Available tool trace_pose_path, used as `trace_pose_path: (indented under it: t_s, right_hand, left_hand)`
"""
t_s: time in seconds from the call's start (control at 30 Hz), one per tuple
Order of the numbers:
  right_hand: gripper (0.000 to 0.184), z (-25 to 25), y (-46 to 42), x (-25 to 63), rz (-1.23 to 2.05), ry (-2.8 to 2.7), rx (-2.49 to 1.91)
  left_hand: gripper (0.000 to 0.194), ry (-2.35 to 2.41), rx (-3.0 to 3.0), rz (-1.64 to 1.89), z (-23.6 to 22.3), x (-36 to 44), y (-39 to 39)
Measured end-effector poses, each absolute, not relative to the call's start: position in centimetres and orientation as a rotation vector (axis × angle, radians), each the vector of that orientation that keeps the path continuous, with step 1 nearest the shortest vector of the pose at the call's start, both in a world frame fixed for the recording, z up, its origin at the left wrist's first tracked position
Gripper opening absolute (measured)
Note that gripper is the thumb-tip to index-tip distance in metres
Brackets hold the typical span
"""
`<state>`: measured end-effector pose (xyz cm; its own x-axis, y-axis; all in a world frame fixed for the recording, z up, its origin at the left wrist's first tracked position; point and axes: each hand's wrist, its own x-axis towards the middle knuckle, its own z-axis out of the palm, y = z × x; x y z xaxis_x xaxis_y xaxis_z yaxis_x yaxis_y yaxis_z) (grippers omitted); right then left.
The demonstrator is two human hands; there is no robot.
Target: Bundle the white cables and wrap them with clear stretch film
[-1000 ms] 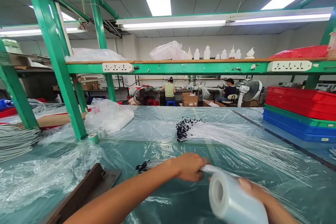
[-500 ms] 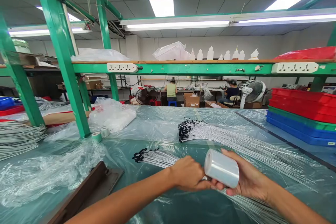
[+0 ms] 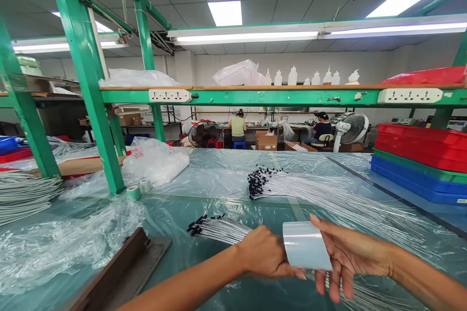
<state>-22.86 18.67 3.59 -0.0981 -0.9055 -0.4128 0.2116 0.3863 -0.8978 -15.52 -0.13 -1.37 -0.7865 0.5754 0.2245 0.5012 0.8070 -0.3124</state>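
Observation:
My left hand (image 3: 266, 255) is closed around a bundle of thin grey cables (image 3: 219, 228), whose black connector ends stick out to the left. The rest of that bundle runs under my right hand (image 3: 346, 257) toward the lower right. Against the palm and thumb of my right hand rests a roll of clear stretch film (image 3: 306, 247), tilted and touching the bundle by my left hand. The fingers of that hand are partly spread beneath the roll. Where the film meets the cables is hidden by the roll and my left hand.
A larger cable pile (image 3: 310, 192) lies behind my hands. Brown metal angle piece (image 3: 116, 272) stands at left front, near crumpled plastic film (image 3: 65, 238) and tape rolls (image 3: 134, 192). Stacked trays (image 3: 419, 165) are at right. A green post (image 3: 87, 82) rises at left. Two people sit far back.
The roll has turned about the bundle, its open end no longer facing me. My right hand's fingers have loosened and spread below it. My left hand keeps its grip, slightly lower in view.

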Motion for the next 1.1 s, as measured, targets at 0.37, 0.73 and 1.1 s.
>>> trace_pose_path:
  t_s: [0.37, 0.73, 1.1]
  right_hand:
    - [0.067, 4.7, 19.1, -23.3, -0.962, 1.918, -0.866]
    - [0.044, 4.5, 20.0, -21.6, -0.995, 2.301, -0.986]
    - [0.027, 5.3, 17.7, -23.2, -0.937, 2.580, -1.664]
  left_hand:
    - [0.053, -2.692, -0.767, 0.426, -2.6, -15.2, 0.0]
    - [0.053, -2.749, -0.673, 0.330, -1.9, -14.9, -0.1]
    - [0.057, -2.742, -0.684, 0.292, -1.3, -15.2, 0.2]
